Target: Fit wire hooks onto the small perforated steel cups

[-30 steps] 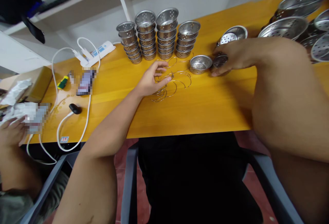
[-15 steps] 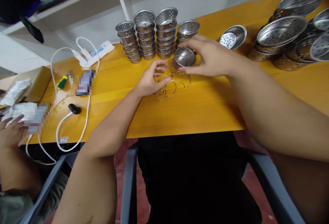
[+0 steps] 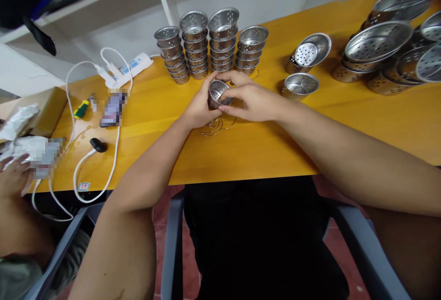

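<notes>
A perforated metal cup point(image 3: 217, 89) is between my two hands over the wooden table. My left hand point(image 3: 200, 102) is wrapped round its left side. With fingers curled at the rim, my right hand point(image 3: 250, 98) grips the cup from the right, its fingertips partly over the opening. Thin metal wire rings point(image 3: 215, 127) lie under and in front of the hands, partly hidden by them. Another metal cup point(image 3: 300, 85) stands upright to the right of my right forearm. Behind it, a cup point(image 3: 312, 51) leans tilted on another.
Several stacks of perforated cups point(image 3: 195, 45) line the table's back. More cups point(image 3: 377, 45) crowd the right end. On the left are a power strip point(image 3: 132, 69), a phone point(image 3: 113, 109), a white cable point(image 3: 76, 171) and a box point(image 3: 51, 111). Another person's hand point(image 3: 15, 176) rests at far left.
My right hand has moved left to meet my left hand, and both now hold a cup. A cup now stands upright on the table at the right, near my forearm.
</notes>
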Motion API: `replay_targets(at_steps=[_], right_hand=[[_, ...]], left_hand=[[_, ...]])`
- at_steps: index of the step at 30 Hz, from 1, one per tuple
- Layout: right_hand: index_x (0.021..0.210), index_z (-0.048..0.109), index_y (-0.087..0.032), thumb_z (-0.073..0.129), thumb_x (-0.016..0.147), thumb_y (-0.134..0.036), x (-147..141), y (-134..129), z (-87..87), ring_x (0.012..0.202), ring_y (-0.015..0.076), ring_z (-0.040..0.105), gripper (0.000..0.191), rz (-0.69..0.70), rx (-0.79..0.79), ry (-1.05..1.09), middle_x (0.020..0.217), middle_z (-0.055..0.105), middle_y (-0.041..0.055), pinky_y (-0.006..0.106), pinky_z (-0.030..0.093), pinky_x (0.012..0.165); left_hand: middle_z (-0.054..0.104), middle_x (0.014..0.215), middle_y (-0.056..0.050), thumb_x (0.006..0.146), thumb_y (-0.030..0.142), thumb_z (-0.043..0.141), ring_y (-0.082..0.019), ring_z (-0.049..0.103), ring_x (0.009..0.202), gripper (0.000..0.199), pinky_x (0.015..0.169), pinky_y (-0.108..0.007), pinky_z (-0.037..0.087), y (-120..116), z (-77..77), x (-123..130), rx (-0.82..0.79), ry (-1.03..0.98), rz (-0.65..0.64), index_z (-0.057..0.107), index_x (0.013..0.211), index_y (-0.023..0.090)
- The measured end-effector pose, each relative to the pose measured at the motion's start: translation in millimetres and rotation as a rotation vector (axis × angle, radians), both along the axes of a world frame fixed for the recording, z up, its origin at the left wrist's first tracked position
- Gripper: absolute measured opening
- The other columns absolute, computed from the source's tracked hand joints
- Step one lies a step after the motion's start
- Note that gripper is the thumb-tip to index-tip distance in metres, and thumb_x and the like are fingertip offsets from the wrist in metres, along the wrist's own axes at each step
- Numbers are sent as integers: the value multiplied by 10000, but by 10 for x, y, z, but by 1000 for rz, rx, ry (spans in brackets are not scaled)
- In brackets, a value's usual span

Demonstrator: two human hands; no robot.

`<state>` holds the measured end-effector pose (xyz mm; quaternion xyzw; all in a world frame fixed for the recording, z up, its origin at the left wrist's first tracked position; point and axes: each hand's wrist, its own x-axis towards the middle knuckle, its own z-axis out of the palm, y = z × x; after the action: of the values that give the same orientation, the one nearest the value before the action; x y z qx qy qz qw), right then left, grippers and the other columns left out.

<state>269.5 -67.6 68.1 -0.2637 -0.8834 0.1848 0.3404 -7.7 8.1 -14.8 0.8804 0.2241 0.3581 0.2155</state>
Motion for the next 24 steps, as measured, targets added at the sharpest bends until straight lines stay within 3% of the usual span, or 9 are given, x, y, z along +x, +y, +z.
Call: replay_targets(at_steps=[4, 9, 12, 19, 24], right_hand=[[1146, 931, -322, 831, 1139, -461, 7, -9, 27, 1791, 478, 543, 171, -27, -28, -9, 1834, 650, 86, 776, 434, 1523], [1450, 894, -352, 827, 1129, -497, 19, 1, 56, 1706, 472, 622, 359, -38, -46, -21, 1776, 685, 133, 760, 489, 1484], [1477, 898, -361, 776, 1162, -537, 27, -9, 98, 1682, 467, 633, 381, -45, -74, -70, 1744, 699, 140, 767, 492, 1475], [1296, 970, -378, 761, 1176, -574, 53, 9, 123, 1697, 471, 600, 310, -32, -78, -67, 1702, 713, 108, 773, 472, 1484], [1447, 914, -347, 780, 1164, -564, 38, -37, 153, 1681, 470, 620, 382, -65, -54, -31, 1725, 700, 140, 743, 493, 1466]], left_hand=[[532, 1926, -219, 1007, 1034, 760, -471, 671, 1739, 1304, 1476, -680, 572, 54, -11, -12, 14, -37, 20, 177, 1934, 325], [640, 1825, -215, 1000, 1043, 762, -430, 713, 1676, 1185, 1468, -634, 588, -104, 150, 25, -3, -30, 86, 384, 1826, 281], [709, 1734, -199, 1003, 1029, 773, -404, 754, 1600, 1073, 1420, -605, 631, -234, 265, 54, -52, -5, 156, 503, 1722, 281], [728, 1644, -186, 976, 1092, 726, -398, 781, 1536, 1117, 1352, -613, 668, -245, 282, 84, -74, -16, 159, 486, 1717, 291], [733, 1623, -186, 957, 1066, 795, -402, 781, 1536, 1106, 1370, -642, 659, -198, 248, 62, -43, -66, 213, 514, 1679, 277]])
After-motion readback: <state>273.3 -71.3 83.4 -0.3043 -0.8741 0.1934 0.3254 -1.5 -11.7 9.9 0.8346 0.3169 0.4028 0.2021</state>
